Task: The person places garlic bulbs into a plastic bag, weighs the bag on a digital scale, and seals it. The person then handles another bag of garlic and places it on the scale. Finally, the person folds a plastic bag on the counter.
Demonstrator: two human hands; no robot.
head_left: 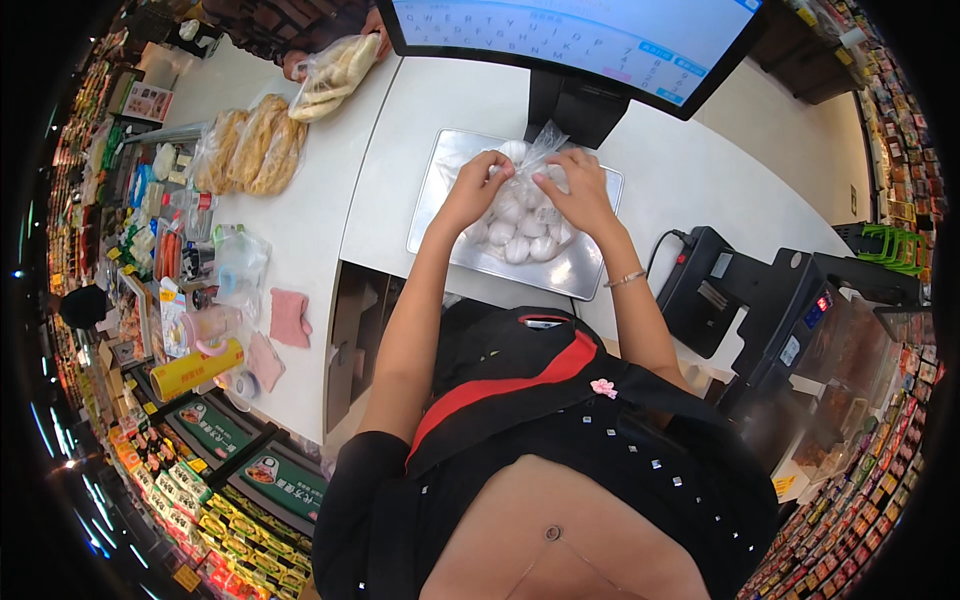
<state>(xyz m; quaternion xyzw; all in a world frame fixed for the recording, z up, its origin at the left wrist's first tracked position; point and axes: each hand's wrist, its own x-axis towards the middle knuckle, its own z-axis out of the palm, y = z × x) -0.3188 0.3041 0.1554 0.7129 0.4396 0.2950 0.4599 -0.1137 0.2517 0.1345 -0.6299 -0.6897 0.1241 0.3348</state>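
Observation:
A knotted or gathered clear plastic bag (545, 142) full of white, egg-like round items (517, 250) rests on the metal weighing plate (431, 238) in front of me. My left hand (478, 187) pinches the bag's film on its left side, thumb against fingers. On the other side, my right hand (581, 187) grips the plastic near the bag's neck. The twisted top of the bag stands up between both hands. A small printed label shows on the bag below my right fingers.
A monitor (585, 45) on a black stand rises behind the plate. To the right sits a black label-printer-like machine (697, 292). Bags of bread-like food (259, 150), pink cloths (289, 318) and a yellow roll (196, 370) lie left. Another person's hand (295, 66) holds a bag (335, 79).

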